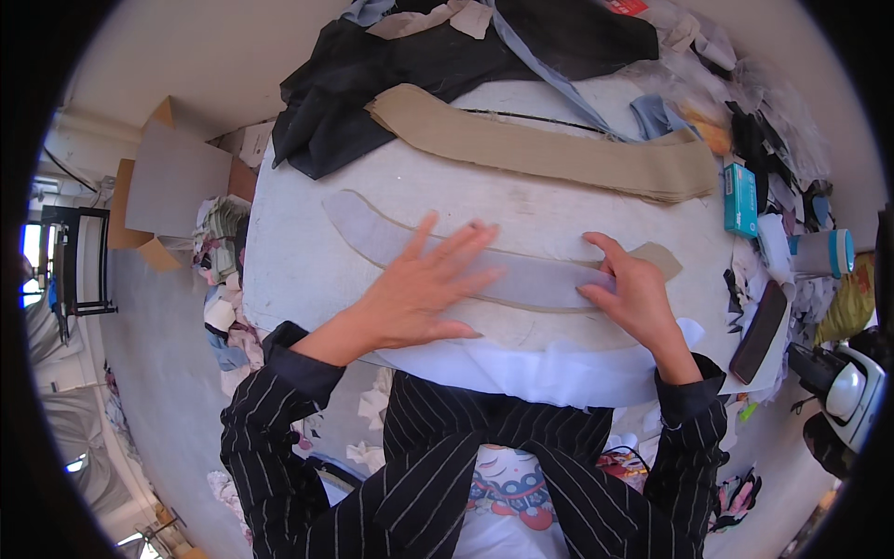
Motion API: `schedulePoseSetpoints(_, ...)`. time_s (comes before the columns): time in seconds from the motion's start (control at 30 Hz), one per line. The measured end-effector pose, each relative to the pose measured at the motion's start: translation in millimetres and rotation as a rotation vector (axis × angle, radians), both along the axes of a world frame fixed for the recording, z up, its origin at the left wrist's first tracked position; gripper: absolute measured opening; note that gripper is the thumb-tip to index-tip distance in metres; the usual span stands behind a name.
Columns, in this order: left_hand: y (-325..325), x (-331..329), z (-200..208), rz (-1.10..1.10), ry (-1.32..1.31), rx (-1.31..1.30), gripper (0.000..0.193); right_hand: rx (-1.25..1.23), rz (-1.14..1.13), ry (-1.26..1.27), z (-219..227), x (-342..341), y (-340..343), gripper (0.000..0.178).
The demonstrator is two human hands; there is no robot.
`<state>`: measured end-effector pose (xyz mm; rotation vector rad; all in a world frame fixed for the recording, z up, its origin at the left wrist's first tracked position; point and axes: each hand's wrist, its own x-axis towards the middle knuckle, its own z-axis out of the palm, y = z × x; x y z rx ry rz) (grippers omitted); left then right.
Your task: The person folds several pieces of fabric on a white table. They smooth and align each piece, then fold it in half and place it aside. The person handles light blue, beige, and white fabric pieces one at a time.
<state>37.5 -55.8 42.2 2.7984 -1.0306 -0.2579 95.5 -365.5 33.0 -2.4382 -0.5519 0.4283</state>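
A curved strip of thin whitish fabric (540,281) lies on a slightly larger khaki fabric piece (663,259), whose edge shows around it and whose right end sticks out. My left hand (419,289) is spread over the middle of the strip, its fingers a little blurred; whether it presses down I cannot tell. At the right end, my right hand (643,293) rests with thumb and index finger apart, while its other fingers are largely hidden. Beyond both hands sits a thick stack of curved khaki pieces (549,147). White sheer fabric (521,371) hangs over the near table edge.
Black cloth (326,102) covers the table's far left. Along the right side are a turquoise box (740,200), a dark oblong case (759,331) and fabric scraps. Piled scraps (223,242) border the left edge, with an opened cardboard box (177,186) beyond.
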Motion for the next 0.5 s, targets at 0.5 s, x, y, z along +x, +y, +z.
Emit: schedulePoseSetpoints(0.5, -25.9, 12.7, -10.8, -0.124, 0.026, -0.050, 0.080, 0.004, -0.066, -0.003, 0.4, 9.1, -32.4, 0.063)
